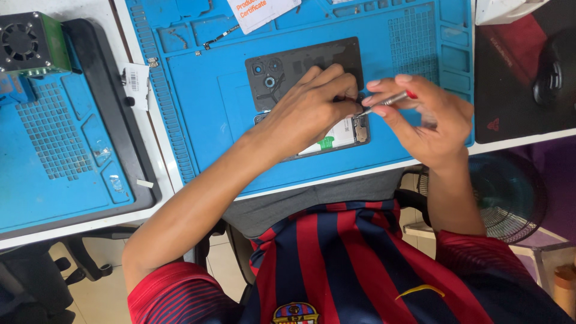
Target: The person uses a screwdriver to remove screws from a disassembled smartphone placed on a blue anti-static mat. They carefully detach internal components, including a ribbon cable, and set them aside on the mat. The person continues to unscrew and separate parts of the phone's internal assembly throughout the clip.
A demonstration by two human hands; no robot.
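An opened phone point(336, 135) lies on a blue work mat point(198, 120), pressed down beneath the left hand point(309, 108). A small screwdriver point(387, 101) is pinched in the right hand point(420, 117), its tip at the phone's right edge.

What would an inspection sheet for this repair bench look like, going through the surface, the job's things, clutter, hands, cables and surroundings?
Surface: blue work mat on a white bench; a second blue mat lies to one side.
Job's things: opened phone, partly hidden under the hands; its dark back cover lies just beyond it on the mat.
Clutter: white card at the mat's far edge, small tag off the mat, thin strip part.
Hands: left hand rests on the phone; right hand pinches a small screwdriver, tip at the phone's edge.
Cables: nothing seen.
Surroundings: green box with a fan, floor fan, dark mat.
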